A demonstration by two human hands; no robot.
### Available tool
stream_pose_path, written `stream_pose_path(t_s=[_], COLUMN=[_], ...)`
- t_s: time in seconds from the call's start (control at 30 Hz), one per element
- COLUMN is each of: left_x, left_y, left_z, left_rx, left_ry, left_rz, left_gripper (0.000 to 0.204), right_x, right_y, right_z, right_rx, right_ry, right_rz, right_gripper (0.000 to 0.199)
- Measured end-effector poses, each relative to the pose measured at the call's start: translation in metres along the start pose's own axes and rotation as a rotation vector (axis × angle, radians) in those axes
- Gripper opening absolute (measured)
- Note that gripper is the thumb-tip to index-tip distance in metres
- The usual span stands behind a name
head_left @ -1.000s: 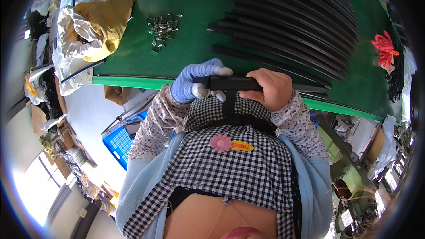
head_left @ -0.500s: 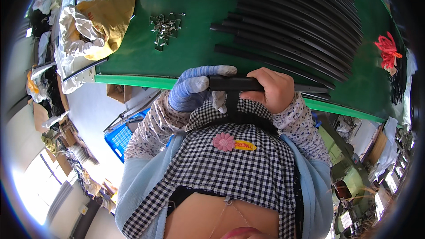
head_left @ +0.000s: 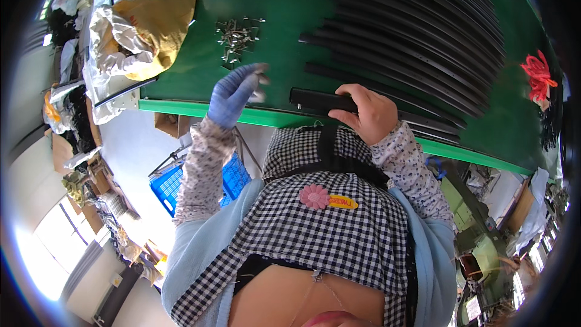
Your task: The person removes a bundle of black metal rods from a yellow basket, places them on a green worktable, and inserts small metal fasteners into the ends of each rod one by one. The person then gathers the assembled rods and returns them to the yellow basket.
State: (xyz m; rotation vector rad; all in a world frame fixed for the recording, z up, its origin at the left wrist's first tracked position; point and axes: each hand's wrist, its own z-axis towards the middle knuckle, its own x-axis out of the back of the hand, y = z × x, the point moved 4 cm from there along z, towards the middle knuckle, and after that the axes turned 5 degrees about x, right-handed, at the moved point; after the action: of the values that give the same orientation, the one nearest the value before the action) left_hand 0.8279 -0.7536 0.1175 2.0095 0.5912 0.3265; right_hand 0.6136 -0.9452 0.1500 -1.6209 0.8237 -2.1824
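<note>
My bare right hand [head_left: 369,112] grips a black tube [head_left: 315,100] over the table's near edge. At the tube's left end a small silver metal bit shows on its side. My left hand [head_left: 235,94], in a blue knit glove with grey fingertips, is off the tube, just short of a pile of small bent metal clips [head_left: 237,39]. Its fingers are bent and somewhat blurred, with a gap between thumb and fingers; nothing shows in them. Beyond my right hand, many long black tubes [head_left: 411,42] lie side by side on the green table [head_left: 275,18].
An open yellow sack with a white lining [head_left: 163,30] stands at the table's left. A red cord bundle [head_left: 538,79] hangs by the right edge. Below the table's near edge are a blue plastic crate [head_left: 166,191] and a cardboard box [head_left: 171,124].
My left hand has let go of the tube's left end and moved left and away from me, toward the clips. My right hand still holds the tube, whose left end is now uncovered.
</note>
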Motion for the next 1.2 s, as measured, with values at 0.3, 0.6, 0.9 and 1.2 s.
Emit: stream_pose_path(t_s=[0.3,0.6,0.9,1.2], left_x=[0.077,-0.039,-0.104,-0.093], left_y=[-0.055,-0.017,-0.026,-0.044], left_z=[0.033,-0.008,-0.019,-0.02], left_rx=[-0.081,-0.498,0.239,0.31], left_ry=[0.602,0.159,-0.171,-0.154], left_rz=[1.289,0.747,-0.512,-0.62], left_gripper=[0.024,0.017,0.051,0.063], right_x=[-0.079,-0.065,-0.043,-0.026], right_y=[0.042,0.002,-0.008,0.03], right_z=[-0.018,-0.02,-0.02,-0.017], right_rx=[-0.045,-0.468,-0.365,-0.106], right_ry=[-0.214,-0.146,0.029,0.155], right_rz=[-0.234,0.888,0.706,0.127], right_gripper=[0.03,0.035,0.016,0.019])
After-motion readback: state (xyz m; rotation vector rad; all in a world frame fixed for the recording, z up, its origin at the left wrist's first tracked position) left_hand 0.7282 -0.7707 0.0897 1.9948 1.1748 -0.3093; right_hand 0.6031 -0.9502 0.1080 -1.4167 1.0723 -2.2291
